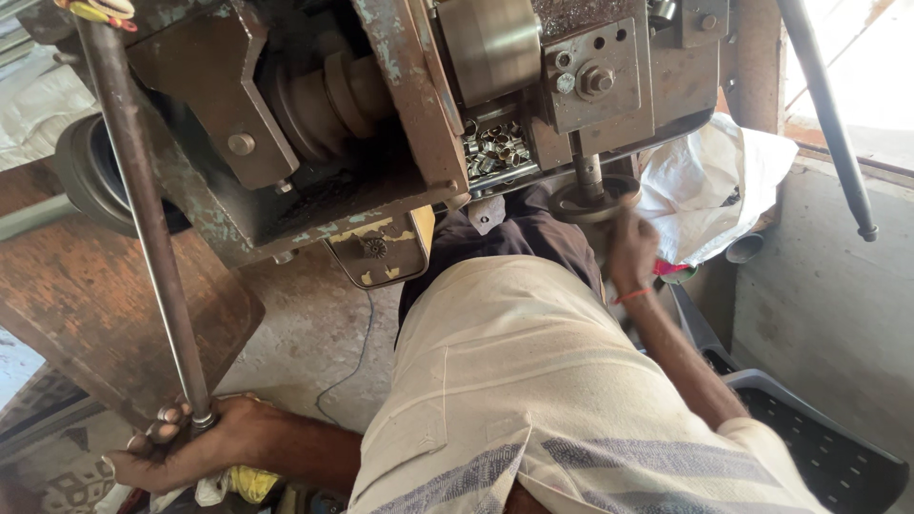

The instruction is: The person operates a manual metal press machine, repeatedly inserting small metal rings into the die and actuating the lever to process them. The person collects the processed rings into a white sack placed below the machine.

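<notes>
Your pale striped shirt (pixel 533 400) fills the bottom of the view, closest to the camera. Down at the lower left, your left hand (pixel 181 447) is clenched around the bottom end of a long steel rod (pixel 143 209), which runs up and to the left past the rusty lathe-like machine (pixel 314 124). A yellow and white rag (pixel 233 484) lies just under that hand. Your right hand (pixel 630 249) reaches forward and grips the rim of a small round handwheel (pixel 595 198) on the machine's front. Just above the wheel, a tray of small shiny metal rings (pixel 495 148) sits inside the machine. A white sack (pixel 709 181) lies to the right, beside a dark plastic crate (pixel 819 438).
</notes>
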